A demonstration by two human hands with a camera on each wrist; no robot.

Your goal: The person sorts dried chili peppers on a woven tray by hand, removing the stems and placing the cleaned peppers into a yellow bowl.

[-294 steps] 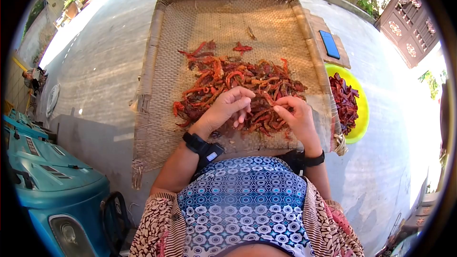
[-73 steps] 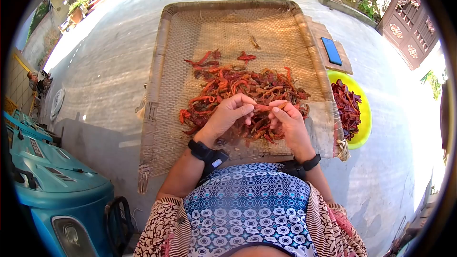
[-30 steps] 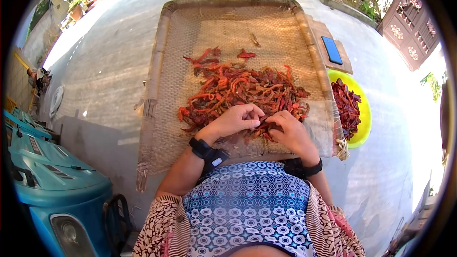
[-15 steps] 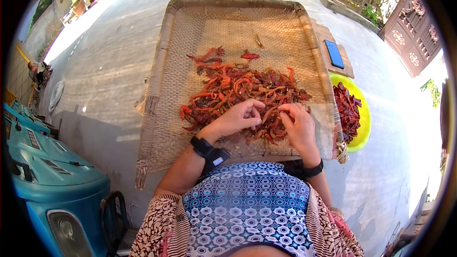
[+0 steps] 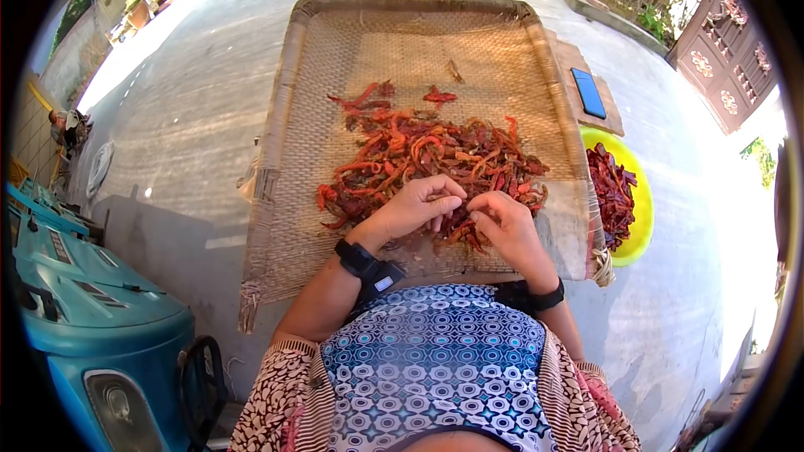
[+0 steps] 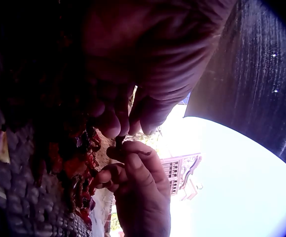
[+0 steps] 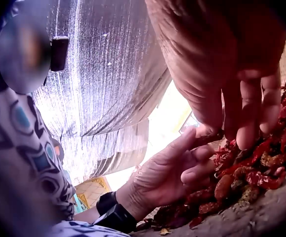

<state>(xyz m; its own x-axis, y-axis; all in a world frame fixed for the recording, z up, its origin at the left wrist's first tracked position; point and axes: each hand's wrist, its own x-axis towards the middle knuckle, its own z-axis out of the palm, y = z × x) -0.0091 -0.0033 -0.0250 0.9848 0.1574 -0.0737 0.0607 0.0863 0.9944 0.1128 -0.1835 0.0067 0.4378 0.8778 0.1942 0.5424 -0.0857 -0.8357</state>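
A heap of dried red chilies [image 5: 435, 151] lies on a woven tray [image 5: 289, 75]. Over the heap's near edge, my left hand [image 5: 419, 208] and right hand [image 5: 509, 230] meet fingertip to fingertip. In the right wrist view a small dark red chili [image 7: 208, 138] spans the two, pinched by the thumb and fingers of the left hand [image 7: 158, 180] and by the right hand [image 7: 212, 64] above it. The left wrist view is dim; there the right hand [image 6: 145, 190] reaches up to the left fingertips with a thin dark piece between them.
A yellow basin [image 5: 641, 209] of dark red chilies stands right of the tray. Behind it a phone [image 5: 589, 94] lies on a board [image 5: 569, 54]. A few chilies [image 5: 440, 96] lie apart beyond the heap. A teal vehicle [image 5: 109, 310] stands at left.
Since half a second ago my right hand has moved left and slightly nearer the body, up to the left fingertips. Earlier, both hands held a brighter red chili above the heap.
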